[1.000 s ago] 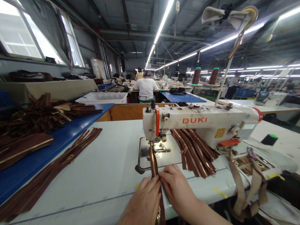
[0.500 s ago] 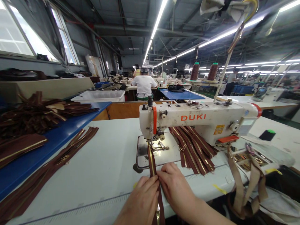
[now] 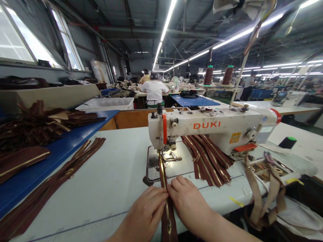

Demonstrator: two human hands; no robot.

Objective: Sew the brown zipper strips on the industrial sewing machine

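A brown zipper strip (image 3: 163, 173) with gold teeth runs from under the needle of the white sewing machine (image 3: 209, 126) toward me, over the table's front edge. My left hand (image 3: 147, 210) pinches its left side, and my right hand (image 3: 188, 198) pinches its right side; the fingertips nearly meet over the strip. A gold slider shows on the strip below my hands. Several brown zipper strips (image 3: 208, 161) lie fanned under the machine's arm, right of the needle.
Long zipper strips (image 3: 68, 171) lie on the left of the table. A blue surface (image 3: 59, 149) bears a brown pile. At the right are a parts tray (image 3: 271, 169), beige straps (image 3: 257, 205) and a black spool (image 3: 287, 143). A person (image 3: 154, 90) sits ahead with their back turned.
My left hand has shifted slightly left and its fingers are bent more, exposing more of the zipper strip below. The camera view has shifted a little.
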